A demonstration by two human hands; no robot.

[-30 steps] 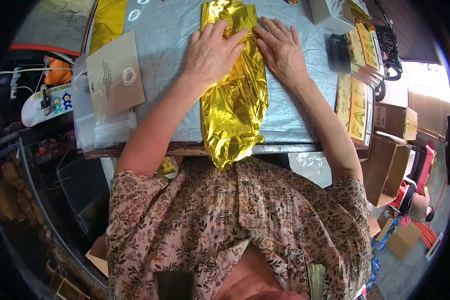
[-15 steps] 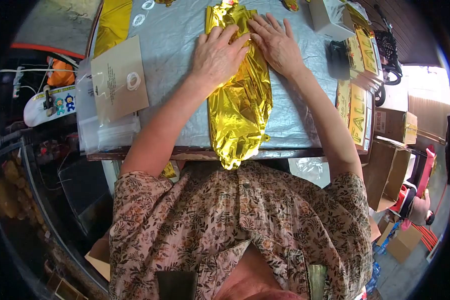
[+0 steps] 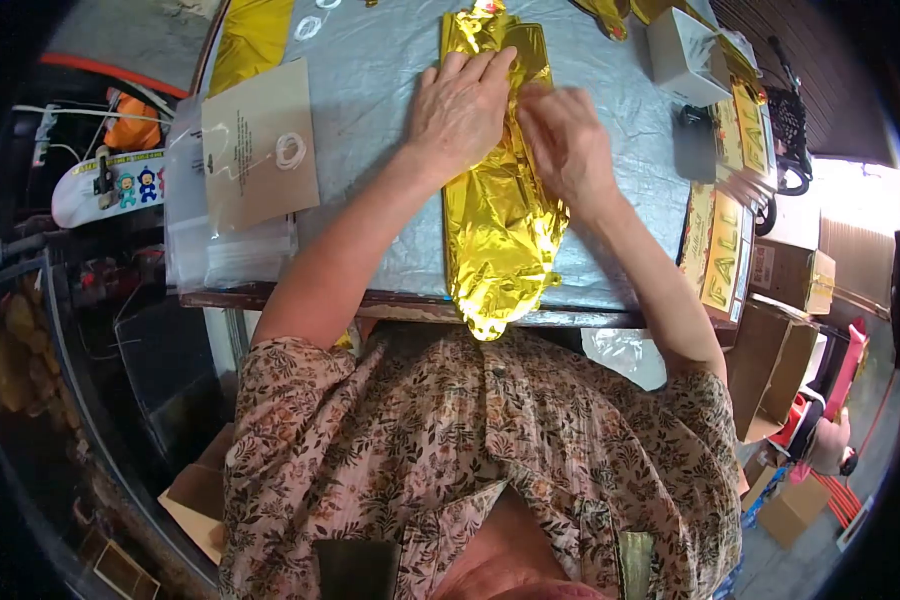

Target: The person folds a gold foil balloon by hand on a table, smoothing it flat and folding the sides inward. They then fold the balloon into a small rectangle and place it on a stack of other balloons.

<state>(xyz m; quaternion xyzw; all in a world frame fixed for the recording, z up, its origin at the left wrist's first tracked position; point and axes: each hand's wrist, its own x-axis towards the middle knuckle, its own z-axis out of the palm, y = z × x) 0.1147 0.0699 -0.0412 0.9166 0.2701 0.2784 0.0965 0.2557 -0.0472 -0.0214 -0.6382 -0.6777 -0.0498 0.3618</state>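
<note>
A flat, folded gold foil balloon (image 3: pixel 505 235) lies lengthwise on the grey-covered table, its rounded near end hanging over the front edge. My left hand (image 3: pixel 460 110) rests on the upper part of the foil, palm down with fingers stretched out. At the foil's right edge, my right hand (image 3: pixel 567 140) is curled, thumb and fingers closed on the edge; the fingertips are slightly blurred and partly hidden.
To the left, a brown card (image 3: pixel 260 150) carries a white coil (image 3: pixel 290 152) and lies over clear plastic bags (image 3: pixel 230 255). More gold foil (image 3: pixel 250 45) is behind it. A white box (image 3: pixel 685 58) and printed FALL packets (image 3: pixel 722 250) stand at right.
My right hand has gone from lying flat with fingers spread to curled at the foil's right edge. My left hand remains on the foil. The whole view has shifted slightly.
</note>
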